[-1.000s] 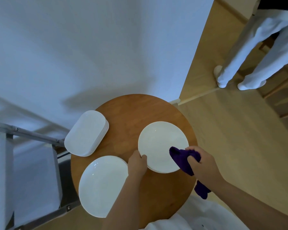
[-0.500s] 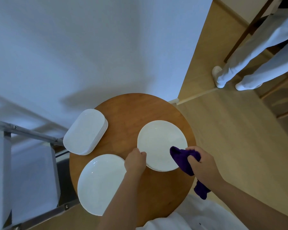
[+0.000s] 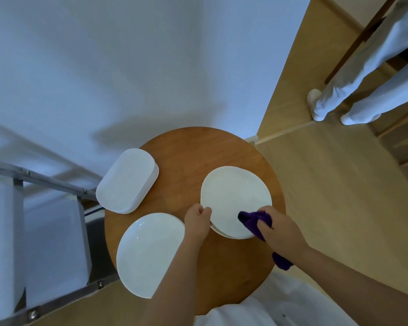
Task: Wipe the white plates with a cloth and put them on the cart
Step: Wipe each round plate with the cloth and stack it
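White plates (image 3: 236,201) lie stacked on the right of the round table (image 3: 189,151), directly ahead of both hands. The left hand (image 3: 196,221) pinches the top plate's near-left rim, while the right hand (image 3: 280,231), fisted around a purple cloth (image 3: 251,221), presses on its near-right edge. The cart (image 3: 45,182) stands to the left, nearer the left hand.

A dining room by the look of it: round wooden table (image 3: 193,156) stacked with white plates (image 3: 236,198), steel cart (image 3: 57,231).

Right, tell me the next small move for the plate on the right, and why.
Probably sweep the purple cloth across the top round plate: the right hand holds it at the near rim, the left hand pinches the plate's edge, and most of the face lies uncovered.
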`<state>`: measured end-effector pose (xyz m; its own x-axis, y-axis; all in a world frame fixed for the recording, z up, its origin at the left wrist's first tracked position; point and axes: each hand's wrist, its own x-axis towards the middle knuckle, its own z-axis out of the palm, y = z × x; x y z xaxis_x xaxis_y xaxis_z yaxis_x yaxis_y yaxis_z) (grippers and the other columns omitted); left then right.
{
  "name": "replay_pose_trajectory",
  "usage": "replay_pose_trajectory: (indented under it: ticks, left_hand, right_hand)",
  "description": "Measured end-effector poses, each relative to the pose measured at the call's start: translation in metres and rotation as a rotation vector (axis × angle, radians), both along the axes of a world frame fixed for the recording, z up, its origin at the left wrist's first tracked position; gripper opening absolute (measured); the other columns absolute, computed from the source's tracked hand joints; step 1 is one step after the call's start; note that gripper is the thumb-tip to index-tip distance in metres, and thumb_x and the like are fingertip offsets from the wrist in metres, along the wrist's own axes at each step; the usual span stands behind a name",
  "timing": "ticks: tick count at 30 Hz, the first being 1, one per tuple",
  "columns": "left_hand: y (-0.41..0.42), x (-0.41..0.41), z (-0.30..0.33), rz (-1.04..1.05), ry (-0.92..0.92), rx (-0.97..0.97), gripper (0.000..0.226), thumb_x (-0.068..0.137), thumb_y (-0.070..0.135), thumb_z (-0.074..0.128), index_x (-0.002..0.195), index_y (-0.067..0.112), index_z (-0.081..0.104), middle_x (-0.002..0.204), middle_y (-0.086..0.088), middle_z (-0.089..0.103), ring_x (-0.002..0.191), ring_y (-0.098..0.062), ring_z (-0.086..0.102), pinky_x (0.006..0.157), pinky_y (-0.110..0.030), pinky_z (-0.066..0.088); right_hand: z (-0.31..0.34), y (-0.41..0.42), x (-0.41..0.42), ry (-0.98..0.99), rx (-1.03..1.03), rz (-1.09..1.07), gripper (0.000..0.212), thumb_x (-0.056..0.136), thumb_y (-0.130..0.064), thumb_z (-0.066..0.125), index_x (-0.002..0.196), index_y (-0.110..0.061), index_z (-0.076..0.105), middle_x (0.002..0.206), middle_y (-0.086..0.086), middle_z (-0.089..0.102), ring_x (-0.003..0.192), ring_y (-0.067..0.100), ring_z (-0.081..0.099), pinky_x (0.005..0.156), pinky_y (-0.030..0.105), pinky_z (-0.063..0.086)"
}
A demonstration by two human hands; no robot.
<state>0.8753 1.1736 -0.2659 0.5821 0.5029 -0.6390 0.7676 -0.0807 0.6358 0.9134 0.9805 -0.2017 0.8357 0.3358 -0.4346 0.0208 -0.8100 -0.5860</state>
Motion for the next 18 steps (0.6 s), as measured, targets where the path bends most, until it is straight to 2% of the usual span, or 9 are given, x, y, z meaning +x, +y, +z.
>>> replay_pose_trajectory:
  ticks: [2, 4, 5, 7, 10, 13, 16, 18]
  left_hand:
    - [-0.007, 0.0, 0.0, 0.244, -0.016, -0.11, 0.017, 0.091, 0.02, 0.055, 0.075, 0.017, 0.048, 0.077, -0.002, 0.054, 0.071, -0.013, 0.051, 0.059, -0.021, 0.044]
    - [-0.015, 0.004, 0.003, 0.419, -0.007, -0.28, 0.006, 0.092, 0.023, 0.054, 0.09, 0.02, 0.049, 0.091, 0.001, 0.055, 0.082, -0.014, 0.053, 0.063, -0.024, 0.047]
    - [-0.019, 0.007, 0.005, 0.457, -0.008, -0.347, 0.008, 0.094, 0.027, 0.052, 0.1, 0.023, 0.048, 0.096, 0.003, 0.055, 0.085, -0.015, 0.053, 0.065, -0.026, 0.049]
    - [-0.026, 0.013, 0.009, 0.452, -0.007, -0.411, 0.021, 0.098, 0.041, 0.045, 0.115, 0.028, 0.049, 0.103, 0.005, 0.058, 0.091, -0.016, 0.056, 0.07, -0.031, 0.053]
    - [-0.031, 0.019, 0.013, 0.459, -0.014, -0.432, 0.046, 0.098, 0.054, 0.034, 0.132, 0.026, 0.047, 0.122, -0.002, 0.059, 0.106, -0.023, 0.057, 0.086, -0.042, 0.054]
    - [-0.035, 0.018, 0.026, 0.482, -0.039, -0.476, 0.048, 0.096, 0.057, 0.032, 0.135, 0.03, 0.042, 0.123, -0.002, 0.058, 0.106, -0.024, 0.058, 0.074, -0.039, 0.058]
    - [-0.036, 0.012, 0.04, 0.545, -0.11, -0.57, 0.047, 0.094, 0.06, 0.035, 0.131, 0.032, 0.045, 0.12, -0.005, 0.062, 0.105, -0.029, 0.061, 0.081, -0.049, 0.057]
    - [-0.033, 0.009, 0.049, 0.543, -0.15, -0.592, 0.05, 0.093, 0.061, 0.036, 0.132, 0.031, 0.045, 0.12, -0.006, 0.062, 0.106, -0.03, 0.062, 0.086, -0.052, 0.055]
  right_hand:
    - [0.0, 0.004, 0.005, 0.019, 0.055, -0.091, 0.012, 0.094, -0.02, 0.049, 0.106, -0.024, 0.05, 0.084, -0.011, 0.056, 0.073, 0.0, 0.052, 0.052, 0.009, 0.032]
    - [-0.002, 0.006, 0.009, 0.06, 0.125, -0.221, 0.01, 0.094, -0.019, 0.048, 0.102, -0.023, 0.051, 0.086, -0.01, 0.057, 0.077, 0.005, 0.054, 0.054, 0.013, 0.036]
    - [-0.003, 0.007, 0.011, 0.091, 0.173, -0.312, 0.01, 0.094, -0.018, 0.047, 0.102, -0.022, 0.053, 0.088, -0.007, 0.059, 0.079, 0.009, 0.056, 0.055, 0.016, 0.038]
    - [-0.004, 0.01, 0.014, 0.153, 0.249, -0.492, 0.015, 0.093, -0.019, 0.048, 0.106, -0.019, 0.054, 0.094, -0.001, 0.061, 0.082, 0.014, 0.058, 0.056, 0.022, 0.04]
    - [-0.006, 0.016, 0.013, 0.18, 0.275, -0.672, 0.023, 0.092, -0.026, 0.05, 0.115, -0.019, 0.049, 0.096, 0.001, 0.059, 0.083, 0.016, 0.058, 0.055, 0.025, 0.042]
    - [-0.005, 0.021, 0.013, 0.189, 0.315, -0.821, 0.029, 0.092, -0.029, 0.053, 0.117, -0.02, 0.044, 0.096, 0.0, 0.056, 0.083, 0.018, 0.057, 0.057, 0.027, 0.046]
    - [0.001, 0.028, 0.009, 0.206, 0.391, -0.73, 0.032, 0.089, -0.034, 0.058, 0.115, -0.027, 0.04, 0.106, -0.001, 0.056, 0.091, 0.018, 0.058, 0.068, 0.032, 0.052]
    - [0.004, 0.036, 0.005, 0.174, 0.307, -0.493, 0.05, 0.088, -0.04, 0.058, 0.13, -0.025, 0.036, 0.124, 0.002, 0.052, 0.111, 0.025, 0.053, 0.085, 0.04, 0.052]
